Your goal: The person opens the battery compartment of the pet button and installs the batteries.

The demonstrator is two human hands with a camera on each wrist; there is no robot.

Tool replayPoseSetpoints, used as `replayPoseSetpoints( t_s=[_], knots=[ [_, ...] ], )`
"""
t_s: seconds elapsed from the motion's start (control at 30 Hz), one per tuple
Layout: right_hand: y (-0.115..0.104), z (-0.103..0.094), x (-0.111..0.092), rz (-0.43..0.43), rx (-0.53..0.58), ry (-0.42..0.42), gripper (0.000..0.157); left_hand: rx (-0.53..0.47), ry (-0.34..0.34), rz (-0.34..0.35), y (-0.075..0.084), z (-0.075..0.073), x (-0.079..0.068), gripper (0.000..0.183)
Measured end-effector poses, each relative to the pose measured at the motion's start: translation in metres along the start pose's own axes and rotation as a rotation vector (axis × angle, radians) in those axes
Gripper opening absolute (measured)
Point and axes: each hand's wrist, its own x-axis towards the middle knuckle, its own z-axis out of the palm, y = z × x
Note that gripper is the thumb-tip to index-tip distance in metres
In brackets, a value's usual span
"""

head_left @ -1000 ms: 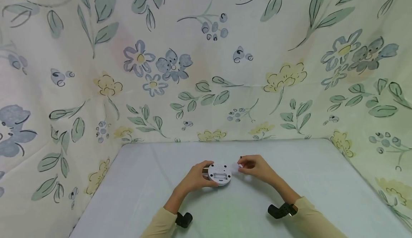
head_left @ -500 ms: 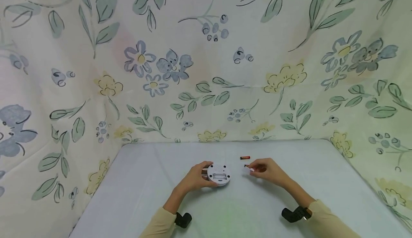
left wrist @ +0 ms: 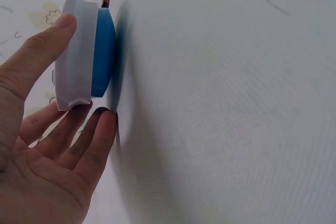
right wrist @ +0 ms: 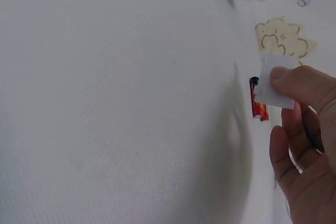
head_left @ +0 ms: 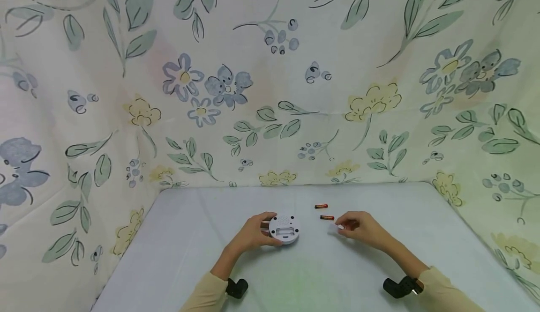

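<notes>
My left hand (head_left: 252, 233) holds a round white device (head_left: 285, 221) by its left edge, thumb at the near side, other fingers around the far side. Its upturned base has dark feet and an uncovered battery compartment (head_left: 285, 231) with no batteries in it. In the left wrist view its lower part is blue (left wrist: 104, 51), facing the table. Between thumb and fingers, my right hand (head_left: 362, 227) pinches a small white battery cover (right wrist: 278, 97), held above the table. Two orange-and-black batteries, one farther back (head_left: 321, 206) and one nearer (head_left: 326, 217), lie between the device and my right hand.
A white-covered table (head_left: 194, 256) spreads under both hands. Floral cloth (head_left: 270, 92) hangs behind it and at both sides. Black cameras are strapped to the left wrist (head_left: 237, 288) and the right wrist (head_left: 401, 287).
My right hand has let go of the batteries, leaving them on the table, and has drawn right and nearer with the battery cover. The device in my left hand has shifted slightly left.
</notes>
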Motion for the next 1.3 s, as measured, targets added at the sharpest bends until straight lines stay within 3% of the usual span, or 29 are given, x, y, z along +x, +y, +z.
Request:
replayPoseSetpoints(
  t_s=[0.37,0.8,1.3],
  knots=[
    [-0.004,-0.005,-0.009,0.001,-0.018,-0.025,0.019,0.019,0.002,-0.002,0.003,0.001,-0.001,0.079],
    [-0.004,-0.007,-0.017,-0.016,0.058,-0.101,0.02,0.043,0.003,0.008,0.004,0.002,-0.001,0.078],
    [-0.001,-0.003,-0.025,0.077,0.058,-0.089,0.016,0.04,0.005,-0.011,0.006,0.003,-0.003,0.078]
  ],
)
